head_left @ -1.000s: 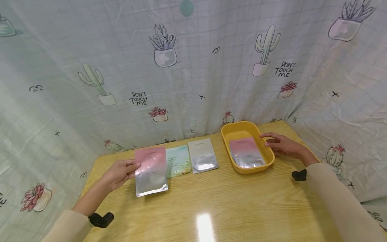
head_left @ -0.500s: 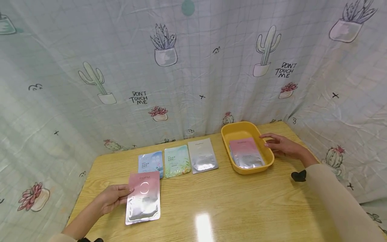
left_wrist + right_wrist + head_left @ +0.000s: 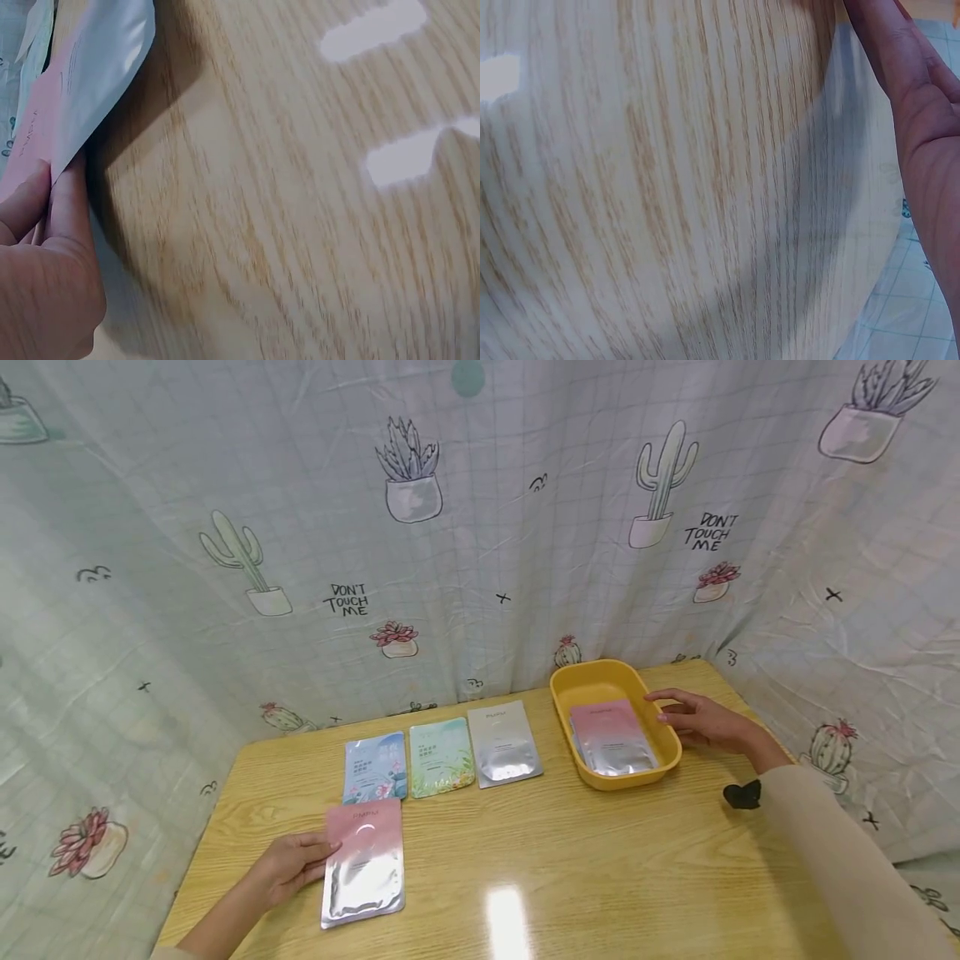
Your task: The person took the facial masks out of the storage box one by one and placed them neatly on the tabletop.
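In the head view my left hand (image 3: 296, 867) pinches the left edge of a pink and silver face mask packet (image 3: 365, 864) marked PMPM. The left wrist view has the thumb (image 3: 30, 196) on its face and a finger behind, with the packet tilted and its shadow on the wood. Just behind its top edge lies a blue mask packet (image 3: 375, 768). With fairly straight fingers, my right hand (image 3: 705, 722) touches the right rim of a yellow plastic basket (image 3: 606, 782). Another pink and silver packet (image 3: 613, 739) lies inside, over a bluish one mostly hidden.
A green floral packet (image 3: 441, 757) and a cream and silver packet (image 3: 504, 743) lie in a row between the blue packet and the basket. The wooden table (image 3: 585, 860) meets a cactus-print curtain (image 3: 465, 568) at the back and sides.
My left hand has drawn the pink packet from over the blue packet towards the table's front, uncovering the blue one. Lately it shifted slightly right. The right hand and basket stay put.
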Tool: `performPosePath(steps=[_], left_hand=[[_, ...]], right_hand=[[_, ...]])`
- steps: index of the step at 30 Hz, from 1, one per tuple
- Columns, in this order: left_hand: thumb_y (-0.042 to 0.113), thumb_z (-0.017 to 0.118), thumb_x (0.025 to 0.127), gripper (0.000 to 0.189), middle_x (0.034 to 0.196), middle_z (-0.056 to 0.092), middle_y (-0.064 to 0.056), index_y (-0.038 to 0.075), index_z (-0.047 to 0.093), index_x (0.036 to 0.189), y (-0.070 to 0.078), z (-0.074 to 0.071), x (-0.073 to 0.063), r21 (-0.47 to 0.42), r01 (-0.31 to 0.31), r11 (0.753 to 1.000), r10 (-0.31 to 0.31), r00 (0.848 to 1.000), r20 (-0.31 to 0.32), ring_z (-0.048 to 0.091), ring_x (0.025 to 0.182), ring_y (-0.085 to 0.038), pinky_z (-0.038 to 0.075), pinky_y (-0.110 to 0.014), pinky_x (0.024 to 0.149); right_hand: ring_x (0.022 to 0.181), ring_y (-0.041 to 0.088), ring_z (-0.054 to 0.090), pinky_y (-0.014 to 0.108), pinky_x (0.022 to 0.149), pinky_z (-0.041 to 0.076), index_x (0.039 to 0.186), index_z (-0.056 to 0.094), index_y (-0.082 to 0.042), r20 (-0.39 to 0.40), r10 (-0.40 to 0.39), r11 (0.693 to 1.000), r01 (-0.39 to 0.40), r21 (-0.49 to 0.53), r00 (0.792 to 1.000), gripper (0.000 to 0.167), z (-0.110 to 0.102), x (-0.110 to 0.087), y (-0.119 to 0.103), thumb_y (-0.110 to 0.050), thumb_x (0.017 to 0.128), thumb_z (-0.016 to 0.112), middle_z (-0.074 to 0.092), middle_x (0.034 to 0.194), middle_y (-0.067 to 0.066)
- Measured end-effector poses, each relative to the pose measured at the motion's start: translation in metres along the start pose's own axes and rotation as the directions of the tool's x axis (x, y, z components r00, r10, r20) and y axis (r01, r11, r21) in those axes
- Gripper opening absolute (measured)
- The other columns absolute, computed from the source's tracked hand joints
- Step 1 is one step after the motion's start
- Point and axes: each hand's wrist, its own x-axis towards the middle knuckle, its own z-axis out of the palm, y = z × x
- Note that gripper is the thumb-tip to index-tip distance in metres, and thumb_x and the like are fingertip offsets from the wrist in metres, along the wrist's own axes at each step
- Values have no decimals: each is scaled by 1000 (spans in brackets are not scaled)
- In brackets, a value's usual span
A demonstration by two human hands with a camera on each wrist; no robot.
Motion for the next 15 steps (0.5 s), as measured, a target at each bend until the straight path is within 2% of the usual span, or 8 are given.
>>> performPosePath(steps=[8, 15], left_hand=[[-3, 62, 99, 17, 94, 75, -6, -6, 72, 112, -4, 6, 3, -31, -6, 1000, 5, 1000, -25, 73, 88, -13, 60, -28, 84], [-4, 66, 96, 24, 96, 76, -10, -11, 69, 118, -5, 13, 1, -56, 3, 998, -10, 993, -120, 74, 88, -16, 60, -30, 85]], right_hand=[[114, 14, 64, 36, 91, 59, 155, 34, -8, 2, -7, 1000, 7, -1, 1000, 53, 2, 0, -3, -20, 108, 54, 35, 153, 27], [114, 14, 64, 36, 91, 59, 155, 33, -8, -2, 3, 1000, -3, -5, 1000, 53, 2, -1, -3, -20, 108, 54, 35, 153, 27]])
